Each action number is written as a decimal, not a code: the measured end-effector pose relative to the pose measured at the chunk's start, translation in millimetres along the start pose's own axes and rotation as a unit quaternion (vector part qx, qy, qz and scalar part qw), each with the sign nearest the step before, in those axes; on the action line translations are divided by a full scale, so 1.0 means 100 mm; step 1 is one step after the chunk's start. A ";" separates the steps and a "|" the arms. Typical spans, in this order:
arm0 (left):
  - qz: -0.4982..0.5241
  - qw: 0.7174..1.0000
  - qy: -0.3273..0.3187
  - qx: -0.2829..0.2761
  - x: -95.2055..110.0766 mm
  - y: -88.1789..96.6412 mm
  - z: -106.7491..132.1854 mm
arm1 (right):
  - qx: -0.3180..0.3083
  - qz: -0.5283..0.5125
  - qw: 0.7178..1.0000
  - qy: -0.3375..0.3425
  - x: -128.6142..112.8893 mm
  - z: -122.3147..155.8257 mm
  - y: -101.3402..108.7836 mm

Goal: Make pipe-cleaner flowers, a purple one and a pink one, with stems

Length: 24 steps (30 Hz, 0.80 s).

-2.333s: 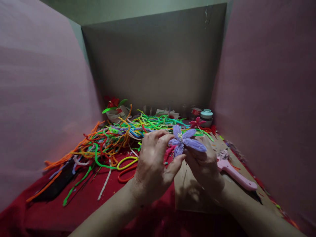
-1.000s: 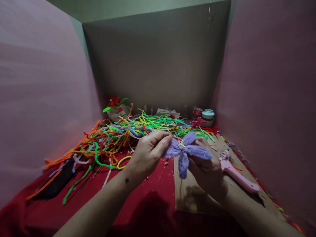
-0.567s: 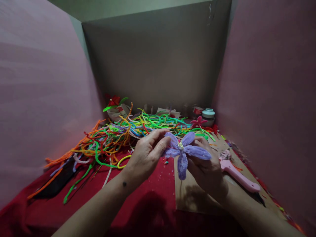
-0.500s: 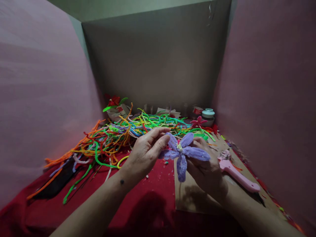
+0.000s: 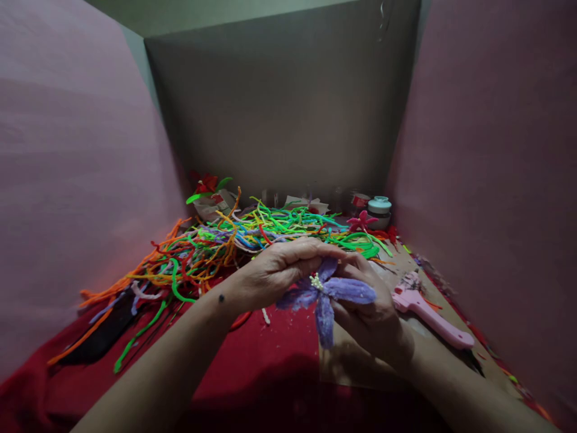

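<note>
A purple pipe-cleaner flower (image 5: 325, 307) with a pale yellow beaded centre faces me between both hands. My left hand (image 5: 282, 267) is closed on the flower's upper petals, its fingers reaching across the top. Behind the petals, my right hand (image 5: 372, 313) grips the flower from the back, its fingers partly hidden. Fingertips of the two hands meet near the upper petal. Below lie a red cloth (image 5: 265, 367) and a brown board (image 5: 342, 364).
A large heap of coloured pipe cleaners (image 5: 279, 219) spreads across the back and left. At right lies a pink glue gun (image 5: 433, 316). Farther back are a pink flower (image 5: 362, 221), a jar with a light blue lid (image 5: 379, 205) and a red flower (image 5: 206, 182).
My left hand has moved right and over the flower's upper petals. The flower has shifted slightly left and down and tilted, and its upper left petal is now covered.
</note>
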<state>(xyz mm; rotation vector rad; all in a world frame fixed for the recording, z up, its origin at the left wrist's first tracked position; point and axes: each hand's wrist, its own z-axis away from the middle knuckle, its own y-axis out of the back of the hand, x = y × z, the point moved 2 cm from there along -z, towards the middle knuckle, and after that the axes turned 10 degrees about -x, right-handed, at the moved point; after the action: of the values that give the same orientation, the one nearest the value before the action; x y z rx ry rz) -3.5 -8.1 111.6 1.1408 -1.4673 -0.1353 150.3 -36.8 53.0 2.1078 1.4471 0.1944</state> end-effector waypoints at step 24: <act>-0.268 0.921 -0.084 0.270 0.16 -0.24 0.36 | 0.035 -0.132 0.976 -0.168 0.11 0.13 -0.10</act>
<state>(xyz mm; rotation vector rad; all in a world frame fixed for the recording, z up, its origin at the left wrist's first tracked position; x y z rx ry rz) -16.5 -49.5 96.6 2.0176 -1.3381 -0.2199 152.2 -29.4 35.3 1.8642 1.5187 -0.3050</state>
